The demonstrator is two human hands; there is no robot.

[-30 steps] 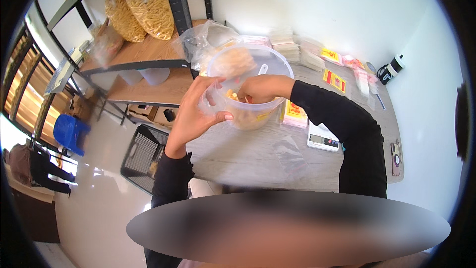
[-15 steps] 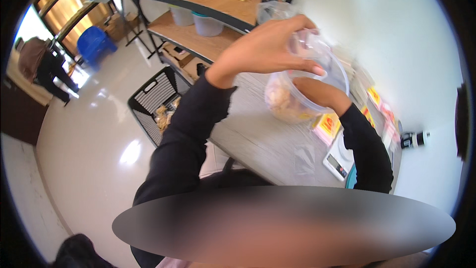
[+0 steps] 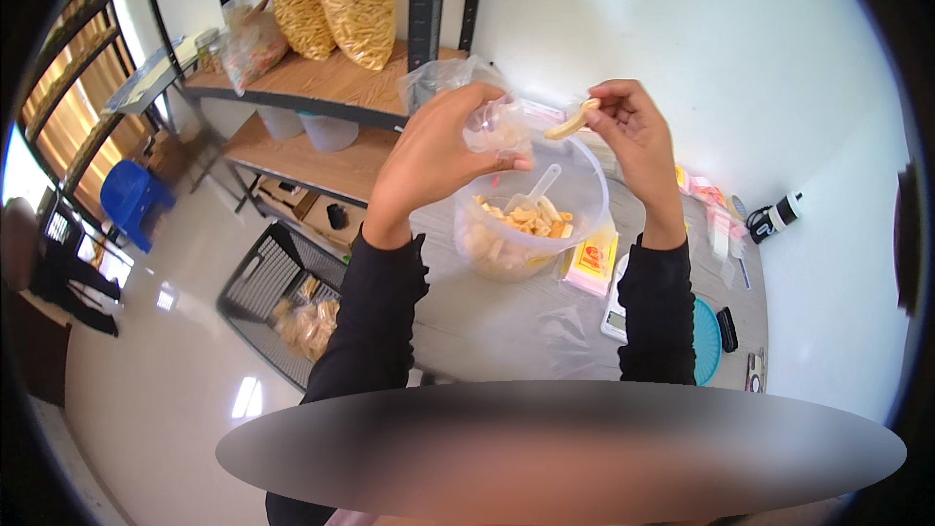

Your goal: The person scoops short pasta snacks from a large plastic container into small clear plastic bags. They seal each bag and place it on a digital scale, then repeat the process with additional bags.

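My left hand (image 3: pixel 438 144) is closed round a small clear plastic bag (image 3: pixel 499 127), held over the left rim of a translucent plastic tub (image 3: pixel 506 258). Inside the tub lie pale yellow snack pieces (image 3: pixel 534 222), with a white scoop (image 3: pixel 536 187) standing tilted among them. Above the tub's far right side, my right hand (image 3: pixel 631 136) pinches one long, pale snack stick (image 3: pixel 573 121) between thumb and fingers. The stick is beside the bag and apart from it. What the bag holds is hard to make out.
Right of the tub are a stack of yellow-and-pink labels (image 3: pixel 591 261), a white scale (image 3: pixel 614 307) and a teal lid (image 3: pixel 705 341). A black crate (image 3: pixel 278 278) with packed bags stands at left. Shelves (image 3: pixel 321 88) with big snack bags rise behind. A person (image 3: pixel 58 268) is at far left.
My right hand has come up out of the tub and now holds a snack stick. The left hand keeps the bag over the tub. The view has turned to the right.
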